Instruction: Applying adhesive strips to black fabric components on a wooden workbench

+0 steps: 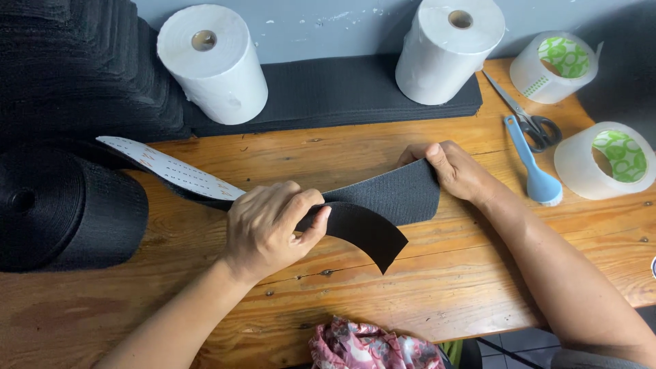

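We count two white paper rolls [212, 63] [449, 49] standing behind the black strip [389, 198], two clear tape rolls [557, 66] [605, 160] to its right, one pair of scissors [526, 116], one blue scoop [536, 171], and one big black roll [65, 208] to its left.

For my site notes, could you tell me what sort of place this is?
Probably a small craft or packing workshop: a wooden table holds a black strip roll, white rolls, clear tape and scissors.
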